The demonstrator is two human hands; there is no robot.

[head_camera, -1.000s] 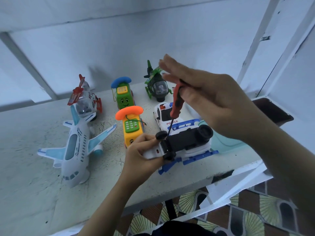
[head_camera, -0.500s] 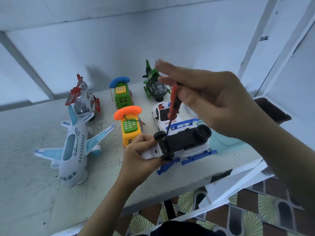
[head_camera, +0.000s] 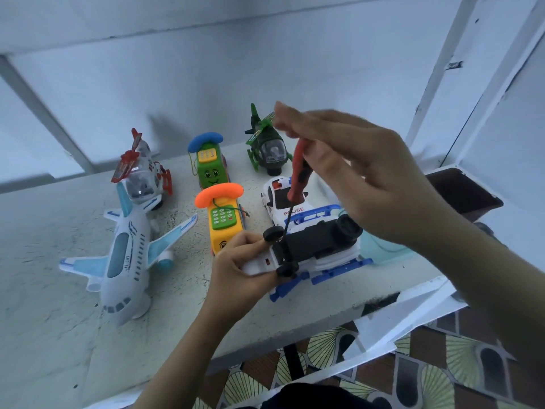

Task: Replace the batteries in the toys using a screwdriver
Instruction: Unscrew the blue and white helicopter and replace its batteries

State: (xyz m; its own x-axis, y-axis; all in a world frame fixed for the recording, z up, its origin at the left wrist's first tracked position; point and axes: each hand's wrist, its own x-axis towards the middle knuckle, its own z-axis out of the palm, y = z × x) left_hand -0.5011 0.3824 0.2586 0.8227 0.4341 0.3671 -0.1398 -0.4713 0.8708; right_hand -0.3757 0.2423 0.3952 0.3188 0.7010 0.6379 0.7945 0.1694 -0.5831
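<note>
Right hand (head_camera: 368,178) pinches the red screwdriver (head_camera: 298,178) above the overturned toy car (head_camera: 312,243), shaft slanting steeply down to its black underside beside one axle; left hand (head_camera: 239,270) grips the car's white end.

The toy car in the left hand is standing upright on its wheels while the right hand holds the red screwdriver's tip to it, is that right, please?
Not quite: the head view shows the toy car turned over, black underside and wheels up. Otherwise yes: the left hand holds it while the right hand holds the tip of the red screwdriver to it.
</note>
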